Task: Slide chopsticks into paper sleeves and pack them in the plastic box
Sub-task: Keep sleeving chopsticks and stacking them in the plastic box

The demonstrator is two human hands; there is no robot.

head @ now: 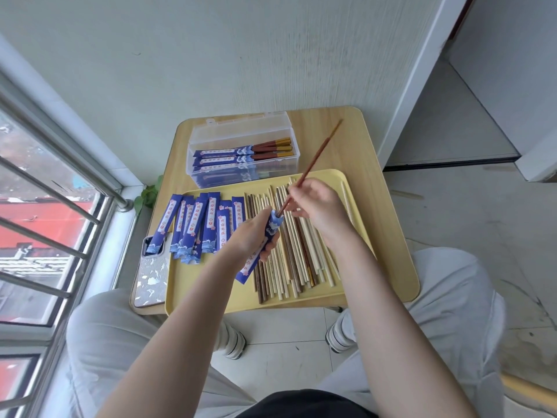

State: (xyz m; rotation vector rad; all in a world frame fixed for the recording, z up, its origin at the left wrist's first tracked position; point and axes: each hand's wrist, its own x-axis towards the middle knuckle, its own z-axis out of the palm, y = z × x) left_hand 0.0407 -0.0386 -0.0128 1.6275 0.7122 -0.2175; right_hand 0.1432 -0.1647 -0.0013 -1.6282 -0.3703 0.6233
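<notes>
The dark red chopstick [313,162] is right at the mouth of a blue paper sleeve [265,239], its tip just poking into the opening while the rest sticks up and away over the table. The person's right hand [316,209] pinches the chopstick low down, near the tip, and the left hand [250,236] has its fingers curled round the sleeve, holding it tilted above the yellow tray [391,267].

Under the hands is a loose spread of chopsticks [289,267], pale and dark mixed, with a bunch of empty sleeves [199,227] to their left, a few hanging over the tray edge onto a phone [150,279]. The clear plastic box [241,152] sits open behind the tray with a few sleeved pairs already in it.

What could go wrong, probably: that sleeve mouth looks narrow, so a slightly off angle could snag the tip and crumple or tear the paper. Squeezing too hard with the left hand could flatten the opening shut. Whether it's one stick or a pair going in is hard to tell.
</notes>
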